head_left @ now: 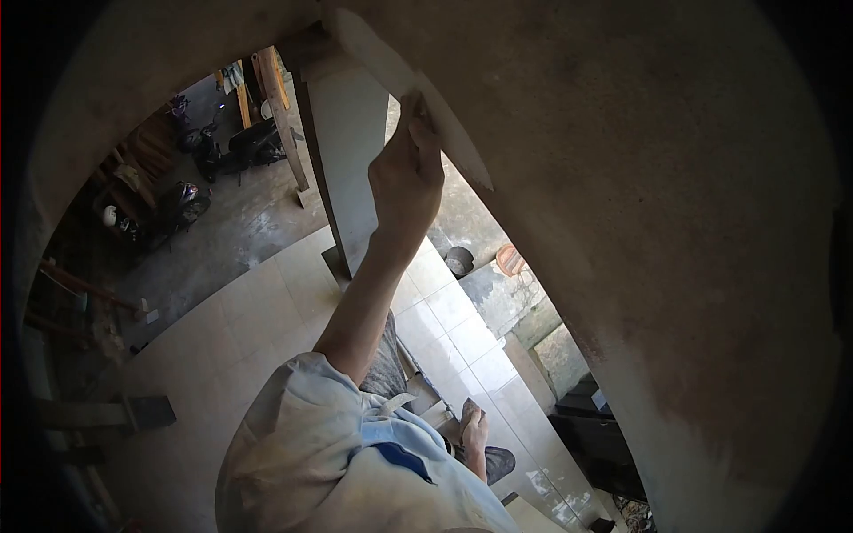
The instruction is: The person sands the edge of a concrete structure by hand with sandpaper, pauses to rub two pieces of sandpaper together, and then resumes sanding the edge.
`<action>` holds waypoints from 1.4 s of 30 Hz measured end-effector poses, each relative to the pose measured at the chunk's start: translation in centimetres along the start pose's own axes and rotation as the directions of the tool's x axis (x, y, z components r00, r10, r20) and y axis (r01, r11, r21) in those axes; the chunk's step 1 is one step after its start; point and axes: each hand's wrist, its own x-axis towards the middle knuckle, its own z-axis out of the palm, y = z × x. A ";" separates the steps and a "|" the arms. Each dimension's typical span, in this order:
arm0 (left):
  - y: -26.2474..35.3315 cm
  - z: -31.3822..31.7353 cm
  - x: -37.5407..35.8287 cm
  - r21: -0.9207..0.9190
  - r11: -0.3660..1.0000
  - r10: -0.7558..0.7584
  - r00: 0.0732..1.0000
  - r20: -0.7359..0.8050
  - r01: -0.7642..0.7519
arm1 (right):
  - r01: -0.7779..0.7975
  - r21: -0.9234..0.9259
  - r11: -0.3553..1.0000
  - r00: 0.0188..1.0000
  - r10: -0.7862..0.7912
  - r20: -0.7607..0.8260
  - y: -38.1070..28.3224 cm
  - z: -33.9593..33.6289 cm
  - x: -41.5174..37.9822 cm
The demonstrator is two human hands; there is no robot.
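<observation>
My left hand (411, 173) is raised at the lower edge of a large brown-grey plaster surface (640, 178). Its fingers are closed and pressed together against a pale, smooth strip (458, 147) along that edge. What they hold, if anything, is hidden. Lower down and to the right, my right hand (475, 433) hangs near my knee, its fingers closed around a small dark grey piece whose kind I cannot make out. A stained pale shirt with a blue pocket (400, 457) covers my torso, below the raised arm.
Beneath me is a pale tiled floor (240, 311). Beyond a tall grey post (342, 151), motorbikes (253, 142) and timber (147, 155) stand on concrete. A black bucket (458, 260) sits past the tiles. A dark boxy object (595, 435) stands at lower right.
</observation>
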 end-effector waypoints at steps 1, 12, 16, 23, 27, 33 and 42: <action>0.5 -0.5 1.1 0.041 0.992 -0.121 0.989 0.085 0.118 | 0.000 -0.011 1.000 1.000 0.000 -0.011 0.3 0.2 -0.1; 0.3 0.0 1.9 0.007 0.984 -0.177 0.981 0.075 0.177 | -0.064 -0.083 0.995 0.997 0.068 0.046 3.1 -0.1 1.0; 1.1 0.5 0.5 -0.070 0.968 -0.239 0.971 0.002 0.239 | -0.008 -0.059 0.998 1.000 0.008 -0.002 1.4 0.1 -1.2; 0.3 0.8 -1.1 -0.101 0.995 -0.022 1.000 -0.022 0.020 | -0.064 0.011 0.998 0.997 0.064 0.045 3.6 0.7 1.8; 0.7 0.0 1.6 -0.100 0.973 -0.208 0.978 0.027 0.209 | 0.058 -0.005 0.998 0.997 -0.058 -0.051 1.4 0.4 0.4; 0.9 1.2 2.0 -0.111 0.989 -0.108 0.985 -0.133 0.093 | 0.056 0.086 0.995 0.997 -0.051 -0.052 6.7 1.6 2.7; 3.7 1.4 -2.6 -0.151 0.987 0.045 0.997 -0.069 -0.055 | 0.059 0.010 0.998 0.997 -0.058 -0.055 1.9 1.0 0.7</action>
